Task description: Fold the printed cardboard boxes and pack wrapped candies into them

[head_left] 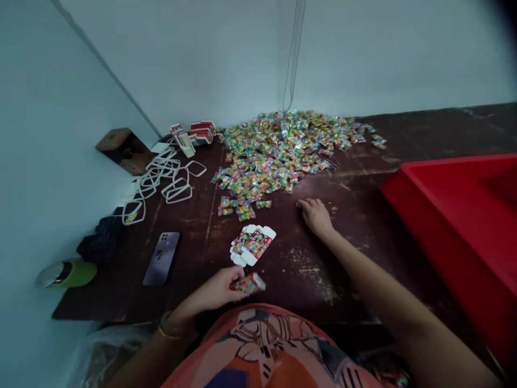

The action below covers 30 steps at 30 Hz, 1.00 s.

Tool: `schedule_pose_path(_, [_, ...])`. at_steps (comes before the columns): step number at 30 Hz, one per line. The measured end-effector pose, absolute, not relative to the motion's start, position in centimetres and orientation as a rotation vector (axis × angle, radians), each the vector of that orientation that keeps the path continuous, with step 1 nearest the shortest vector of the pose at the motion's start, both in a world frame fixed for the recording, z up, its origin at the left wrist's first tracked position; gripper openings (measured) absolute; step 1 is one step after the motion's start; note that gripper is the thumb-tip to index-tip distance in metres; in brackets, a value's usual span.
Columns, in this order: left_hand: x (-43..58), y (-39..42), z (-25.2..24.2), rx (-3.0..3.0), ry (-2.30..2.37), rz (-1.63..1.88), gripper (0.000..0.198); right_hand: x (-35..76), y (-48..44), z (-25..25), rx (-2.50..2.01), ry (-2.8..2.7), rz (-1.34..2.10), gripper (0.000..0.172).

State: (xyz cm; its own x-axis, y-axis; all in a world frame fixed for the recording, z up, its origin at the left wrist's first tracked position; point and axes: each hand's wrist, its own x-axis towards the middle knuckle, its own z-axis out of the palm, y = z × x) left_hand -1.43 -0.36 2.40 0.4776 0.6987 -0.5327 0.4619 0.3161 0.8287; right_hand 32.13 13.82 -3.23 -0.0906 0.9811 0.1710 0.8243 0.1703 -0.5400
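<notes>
On a dark brown, scuffed wooden table (pixel 355 196), flanked by a large bright-red, straight-sided tray (pixel 436 237), a broad mound of clear plastic packets filled with multicoloured sweets (pixel 278 145) spreads before a person at work. The right hand (pixel 316 215) reaches out over the tabletop, short of the mound; the left hand (pixel 222 285) holds close to the body. Between the left hand and the mound lie overlapping flat red-and-white printed card cartons (pixel 254 245).

Pinched between the left thumb and fingers is a small red printed carton with a white end (pixel 252 284), slightly blurred. Handling it well likely means light pressure, so the thin card does not buckle, with the white end kept clear. It juts rightward from the grip, its near end covered by the fingers, its white end facing away, just below the flat cartons.

A tiny dark object (pixel 299 205) shows at the right fingertips; whether they grip it cannot be told.
</notes>
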Motion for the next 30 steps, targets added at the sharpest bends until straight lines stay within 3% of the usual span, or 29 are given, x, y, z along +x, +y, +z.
schedule_pose_path(3, [0.2, -0.3, 1.3, 0.943, 1.1, 0.394, 0.044, 30.1, 6.8, -3.8, -1.693, -1.886, 0.525, 0.025])
schedule_pose_path(8, [5.0, -0.7, -1.3, 0.849, 1.036, 0.432, 0.053, 27.1, 0.4, -0.4, -1.256, -1.783, 1.272, 0.015])
schedule_pose_path(15, [7.8, -1.4, -1.9, 0.976, 0.997, 0.432, 0.05, 26.1, 1.0, 0.4, -1.306, -1.679, 0.999, 0.014])
schedule_pose_path(22, [8.4, -1.3, -2.0, 0.82, 1.096, 0.444, 0.057, 23.2, -1.7, -1.7, -1.532, -1.568, 0.728, 0.027])
schedule_pose_path(26, [9.1, -1.1, -1.6, 0.742, 1.132, 0.521, 0.048, 24.7, -2.8, -1.3, -1.326, -1.669, 0.885, 0.024])
schedule_pose_path(30, [10.1, -0.6, 0.1, 0.657, 1.08, 0.602, 0.043, 25.9, -2.8, -1.3, -1.182, -0.994, 1.353, 0.021])
